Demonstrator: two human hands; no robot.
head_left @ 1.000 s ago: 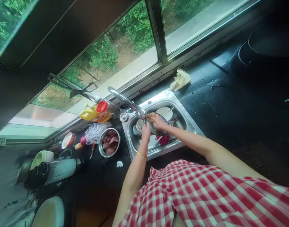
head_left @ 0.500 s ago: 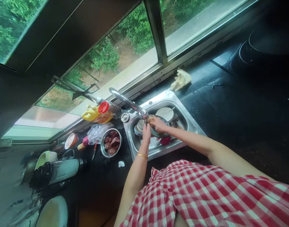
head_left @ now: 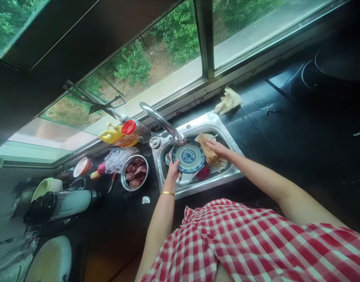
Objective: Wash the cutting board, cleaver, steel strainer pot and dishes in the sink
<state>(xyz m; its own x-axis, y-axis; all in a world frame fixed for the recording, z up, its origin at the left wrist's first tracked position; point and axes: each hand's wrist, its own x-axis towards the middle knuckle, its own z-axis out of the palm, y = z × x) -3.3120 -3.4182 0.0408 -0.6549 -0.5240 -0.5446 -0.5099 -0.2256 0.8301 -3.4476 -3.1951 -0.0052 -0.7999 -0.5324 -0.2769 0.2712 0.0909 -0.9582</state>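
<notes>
A blue-and-white patterned plate (head_left: pixel 188 156) is held by its left edge in my left hand (head_left: pixel 174 169), under the faucet (head_left: pixel 165 125) and over the sink (head_left: pixel 165 184). Its decorated face is turned up toward me. Just right of the plate, my right hand (head_left: pixel 217 149) grips a tan loofah-like scrubber (head_left: pixel 210 154). Below lie a white bowl (head_left: pixel 197 138), partly hidden by the scrubber, and something dark red (head_left: pixel 204 172). Part of another bowl (head_left: pixel 167 158) shows left of the plate.
Left of the sink stand a metal bowl of dark red meat pieces (head_left: pixel 135 173), a knife (head_left: pixel 112 181), a yellow bottle (head_left: pixel 118 136) and a red-lidded jar (head_left: pixel 128 127). A pale cloth (head_left: pixel 228 101) lies behind the sink's right corner. A blender-like jug (head_left: pixel 71 204) is farther left.
The plate has turned so its patterned face shows. My right hand has moved right with the scrubber, away from my left hand, which shifted slightly left and down.
</notes>
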